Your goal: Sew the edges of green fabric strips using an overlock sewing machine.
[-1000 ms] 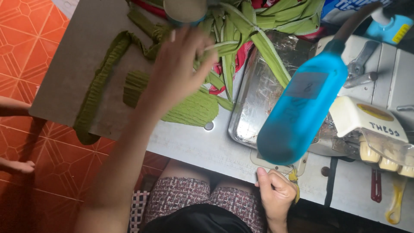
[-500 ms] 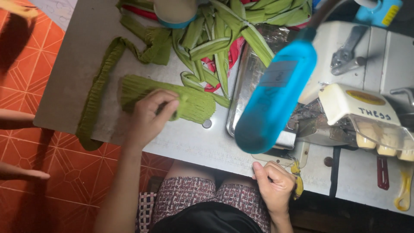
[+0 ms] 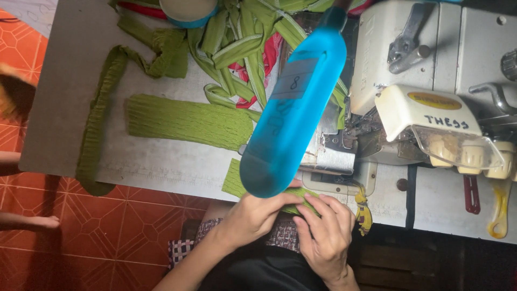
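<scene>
Both forearms are bare down to the left hand point(image 3: 253, 215) and right hand point(image 3: 326, 234), above a checked patterned garment on the lap at six o'clock.

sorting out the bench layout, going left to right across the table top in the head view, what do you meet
Long green ribbed strip → flat green ribbed piece → blue bottle-shaped object → white sewing machine → yellow tool at the far right.
</scene>
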